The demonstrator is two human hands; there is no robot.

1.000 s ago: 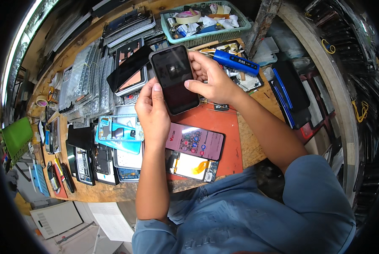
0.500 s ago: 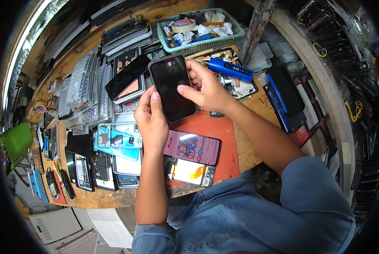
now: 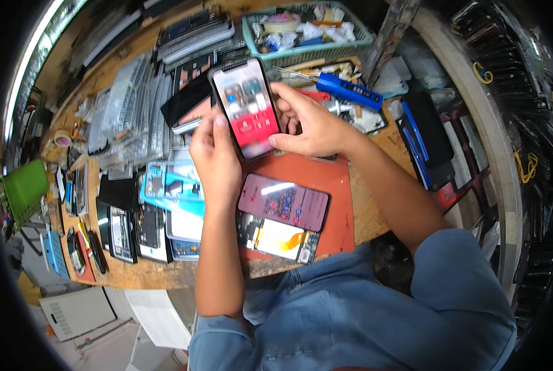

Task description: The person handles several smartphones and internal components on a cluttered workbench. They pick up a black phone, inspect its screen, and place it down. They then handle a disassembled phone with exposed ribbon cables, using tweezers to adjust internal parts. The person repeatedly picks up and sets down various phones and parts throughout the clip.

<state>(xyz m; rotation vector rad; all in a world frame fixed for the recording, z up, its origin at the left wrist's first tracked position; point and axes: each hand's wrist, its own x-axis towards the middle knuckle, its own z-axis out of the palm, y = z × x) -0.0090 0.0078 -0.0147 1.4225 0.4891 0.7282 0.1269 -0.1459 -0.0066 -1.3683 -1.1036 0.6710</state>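
Observation:
Between my hands, above the bench, is a smartphone [image 3: 245, 105] in a dark case, its screen lit with app icons and a red area. My left hand [image 3: 216, 148] grips its left edge with the thumb along the side. My right hand [image 3: 307, 120] holds its right side, the thumb resting at the lower right of the screen and the other fingers curled behind. Below them on a red-orange mat [image 3: 341, 185] lies a second phone [image 3: 284, 203] with its pinkish screen up. Nearer to me is an opened phone [image 3: 279, 238] with a yellow flex cable.
Stacked clear plastic sleeves [image 3: 125, 111] and blue phone frames [image 3: 171, 185] fill the left. A green basket [image 3: 307, 55] of tape and scraps stands at the back. A blue handheld tool [image 3: 349, 91] lies behind my right hand; dark phone parts line racks [image 3: 530, 247] at far right.
The held phone's screen has gone from black to lit. The phone and both hands have shifted slightly up in the picture; the whole view has also moved a little.

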